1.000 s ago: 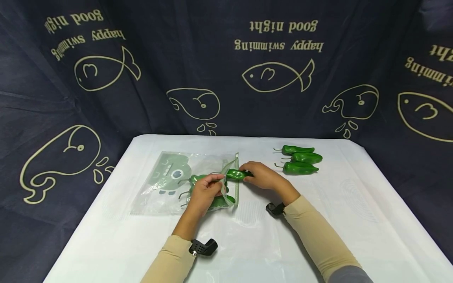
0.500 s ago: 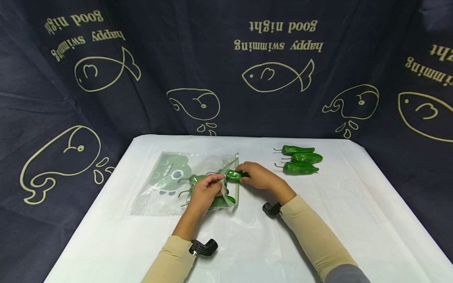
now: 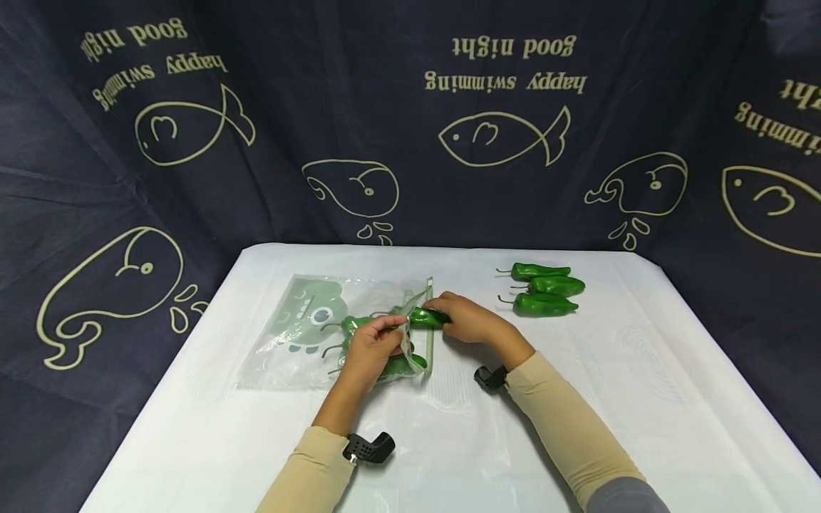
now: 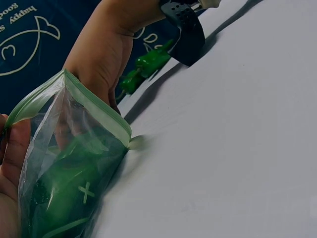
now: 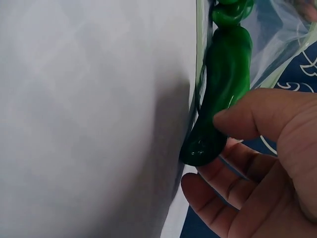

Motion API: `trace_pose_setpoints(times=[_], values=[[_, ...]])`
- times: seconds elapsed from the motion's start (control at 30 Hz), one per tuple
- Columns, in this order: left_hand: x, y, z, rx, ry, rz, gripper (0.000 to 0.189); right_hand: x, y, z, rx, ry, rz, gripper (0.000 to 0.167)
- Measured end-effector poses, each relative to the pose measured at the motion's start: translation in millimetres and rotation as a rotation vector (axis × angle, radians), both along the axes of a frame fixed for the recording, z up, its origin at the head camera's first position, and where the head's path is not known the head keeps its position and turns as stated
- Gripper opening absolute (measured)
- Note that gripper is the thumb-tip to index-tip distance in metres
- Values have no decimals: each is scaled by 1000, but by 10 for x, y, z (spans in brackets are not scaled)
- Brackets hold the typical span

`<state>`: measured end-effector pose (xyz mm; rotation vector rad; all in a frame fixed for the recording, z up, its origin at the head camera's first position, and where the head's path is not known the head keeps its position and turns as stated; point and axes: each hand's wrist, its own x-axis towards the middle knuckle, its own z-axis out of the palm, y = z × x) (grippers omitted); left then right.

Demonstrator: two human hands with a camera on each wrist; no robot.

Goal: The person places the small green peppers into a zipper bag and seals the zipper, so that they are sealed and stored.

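A clear zip bag [image 3: 263, 363] with a green dinosaur print lies flat, its mouth facing right. Several green peppers [image 3: 398, 365] show through the plastic. My left hand [image 3: 372, 350] pinches the upper edge of the mouth and lifts it, so the bag gapes in the left wrist view. At that mouth my right hand [image 3: 467, 318] holds a green pepper [image 5: 225, 79] by its blunt end, thumb on one side and fingers on the other. The pepper's stem end is inside the bag, partly behind the plastic and the left hand.
Three more green peppers [image 3: 544, 305] lie in a stack of rows at the back right of the white table [image 3: 577, 399]. A dark curtain [image 3: 410, 199] with fish and whale drawings hangs behind the table. Each wrist wears a black camera mount [image 3: 370, 449].
My right hand has moved slightly left, sliding the pepper a little further into the bag. The left hand stays in place, still holding up the bag's edge.
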<state>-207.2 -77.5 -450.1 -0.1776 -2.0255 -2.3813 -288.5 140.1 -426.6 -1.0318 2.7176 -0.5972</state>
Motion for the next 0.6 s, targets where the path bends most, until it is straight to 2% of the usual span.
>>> trace_pose_setpoints(times=[0.3,0.6], values=[[-7,7,-8,-15,6,0,24,4,-10,5,-1,27,9,54],[-9,-1,-11,-21,2,-4,24,-32,-39,-5,-23,99,59,44]])
